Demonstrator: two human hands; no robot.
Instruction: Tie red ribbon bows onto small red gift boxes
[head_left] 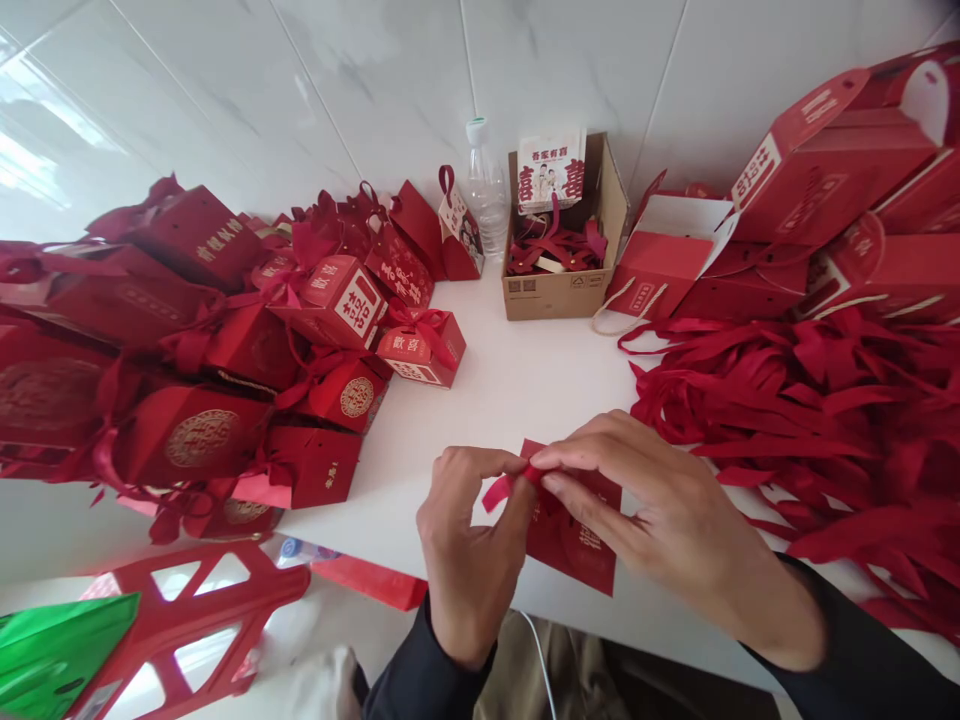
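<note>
A small red gift box (574, 545) with gold lettering is at the white table's front edge, partly hidden by my hands. Above its upper part, my left hand (476, 535) pinches a red ribbon (496, 492) between thumb and forefinger, one short end sticking out to the left. My right hand (637, 490) comes in from the right and pinches the same ribbon close to the left fingertips. The fingers cover the spot where the ribbon is gathered, so I cannot tell whether it is knotted.
Many ribboned red boxes (202, 440) crowd the left side. A cardboard box (555, 300) of red pieces stands at the back beside a clear bottle (487, 195). Loose red ribbons (757, 400) heap at right, below larger red boxes (832, 170). A red stool (202, 610) is at lower left.
</note>
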